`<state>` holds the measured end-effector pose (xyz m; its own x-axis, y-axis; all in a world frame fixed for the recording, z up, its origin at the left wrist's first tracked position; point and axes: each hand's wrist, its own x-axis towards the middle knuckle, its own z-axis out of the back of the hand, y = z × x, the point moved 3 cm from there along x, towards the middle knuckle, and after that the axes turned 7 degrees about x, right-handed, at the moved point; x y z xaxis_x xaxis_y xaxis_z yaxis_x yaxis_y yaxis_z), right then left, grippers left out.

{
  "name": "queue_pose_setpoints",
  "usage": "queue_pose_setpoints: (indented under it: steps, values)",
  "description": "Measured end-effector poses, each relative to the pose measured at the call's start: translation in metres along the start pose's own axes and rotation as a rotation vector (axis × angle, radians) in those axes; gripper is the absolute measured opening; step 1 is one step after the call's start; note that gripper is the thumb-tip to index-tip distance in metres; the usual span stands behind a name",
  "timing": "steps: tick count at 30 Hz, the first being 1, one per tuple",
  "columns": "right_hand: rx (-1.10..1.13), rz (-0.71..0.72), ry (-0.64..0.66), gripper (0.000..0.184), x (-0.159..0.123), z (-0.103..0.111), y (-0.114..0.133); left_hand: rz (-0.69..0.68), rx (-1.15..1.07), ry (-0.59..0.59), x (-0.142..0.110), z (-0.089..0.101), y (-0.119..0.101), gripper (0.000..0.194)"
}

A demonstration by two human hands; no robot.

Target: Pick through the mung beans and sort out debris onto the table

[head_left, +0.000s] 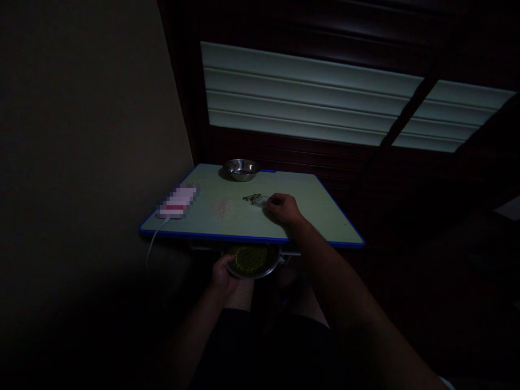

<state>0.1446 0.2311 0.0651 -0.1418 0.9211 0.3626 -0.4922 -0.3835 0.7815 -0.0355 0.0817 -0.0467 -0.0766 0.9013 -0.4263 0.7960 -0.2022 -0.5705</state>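
One left hand (223, 276) holding a near bowl (268, 269) of green bits (249, 259) by the rim, below the tabletop (312, 203). One right hand (284, 208) over the tabletop, fingers curled close, right of a dark pile (252, 198); too dark to tell if holding anything. Pale grains (222, 208) left of the pile. Shiny bowl (242, 171), far side. On the left, a blurry thing (177, 201) with a white cord (153, 238).

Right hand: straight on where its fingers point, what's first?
Likely the small dark pile, left of the right hand on the tabletop; depth and the pale patch between them are hard to judge.
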Motion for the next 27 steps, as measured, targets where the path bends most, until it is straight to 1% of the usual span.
queue_pose_setpoints:
  steps: [7,13,21,27]
  values:
    - [-0.006,0.054,0.018,0.014,-0.001,-0.002,0.002,0.014,0.006,-0.006,0.000,0.000,0.001,0.033]
    - [-0.040,0.044,0.012,0.014,-0.002,-0.001,0.008,0.022,0.003,-0.004,0.000,0.000,0.001,0.031]
    - [-0.024,0.079,0.002,0.012,-0.002,-0.004,0.007,0.017,-0.006,0.003,0.000,0.000,0.001,0.028]
    - [-0.126,0.074,-0.036,0.013,-0.003,-0.004,0.014,0.010,0.001,0.002,0.001,0.000,0.000,0.023]
